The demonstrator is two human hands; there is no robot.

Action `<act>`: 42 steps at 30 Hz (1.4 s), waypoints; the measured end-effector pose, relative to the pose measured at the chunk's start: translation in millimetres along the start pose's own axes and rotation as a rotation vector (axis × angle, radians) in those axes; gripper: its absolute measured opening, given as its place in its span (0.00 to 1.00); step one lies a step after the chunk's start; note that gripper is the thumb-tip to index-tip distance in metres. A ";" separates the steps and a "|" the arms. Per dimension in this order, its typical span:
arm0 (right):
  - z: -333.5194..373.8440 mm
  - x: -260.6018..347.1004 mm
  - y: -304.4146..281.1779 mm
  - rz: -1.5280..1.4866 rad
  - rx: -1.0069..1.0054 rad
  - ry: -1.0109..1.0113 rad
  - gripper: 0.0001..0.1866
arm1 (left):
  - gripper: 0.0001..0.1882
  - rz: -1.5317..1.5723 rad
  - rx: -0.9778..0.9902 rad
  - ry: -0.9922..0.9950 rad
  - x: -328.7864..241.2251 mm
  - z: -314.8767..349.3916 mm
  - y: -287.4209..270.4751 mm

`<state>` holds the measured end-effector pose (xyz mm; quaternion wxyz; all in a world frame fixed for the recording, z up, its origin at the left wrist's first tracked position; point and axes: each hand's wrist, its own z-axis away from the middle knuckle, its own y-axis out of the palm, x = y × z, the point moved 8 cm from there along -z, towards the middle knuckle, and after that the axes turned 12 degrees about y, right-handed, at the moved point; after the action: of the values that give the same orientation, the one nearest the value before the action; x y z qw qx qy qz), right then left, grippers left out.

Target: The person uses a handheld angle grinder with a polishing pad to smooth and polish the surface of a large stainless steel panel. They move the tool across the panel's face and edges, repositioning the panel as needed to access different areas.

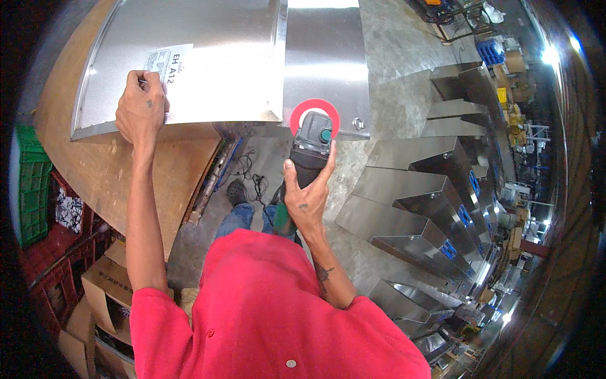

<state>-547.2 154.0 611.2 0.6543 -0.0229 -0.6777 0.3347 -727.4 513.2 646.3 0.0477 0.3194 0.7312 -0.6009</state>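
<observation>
My right hand [307, 205] grips the dark body of an angle grinder [314, 134], thumb and forefinger along its sides. The grinder's red-rimmed round disc [315, 103] lies over the flat metal strip at the right of a large sheet-metal panel [227, 69]. Touching or just above the strip, I cannot tell. Near the panel's front edge, my left hand [141, 107] is closed, its fingers curled at the corner of a white paper label [169, 63]. What those fingers hold is hidden.
A curved wooden board [95, 155] supports the panel. Several bent metal housings [404, 183] stand on the concrete floor to the right. Cardboard boxes [107, 284] and a green crate [33, 183] are at the left. Black cable [255, 180] lies near my feet.
</observation>
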 end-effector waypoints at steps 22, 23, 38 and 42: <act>11.8 10.3 16.7 -0.229 0.087 0.163 0.52 | 0.24 -0.072 -0.014 0.007 -11.7 -0.9 -6.8; 12.2 8.4 15.7 -0.229 0.072 0.153 0.51 | 0.24 -0.064 -0.007 -0.006 -8.8 -0.8 -4.8; -12.5 -39.5 -59.0 -0.115 -0.180 0.113 0.49 | 0.25 -0.070 -0.031 0.008 0.1 -5.2 -5.2; -13.7 -29.1 -45.5 -0.045 -0.145 0.037 0.49 | 0.24 -0.084 -0.011 -0.006 -0.6 -4.9 -5.9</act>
<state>-512.2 110.8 606.7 0.6708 -0.0610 -0.6882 0.2695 -728.5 517.0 653.0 0.0265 0.2866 0.7470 -0.5992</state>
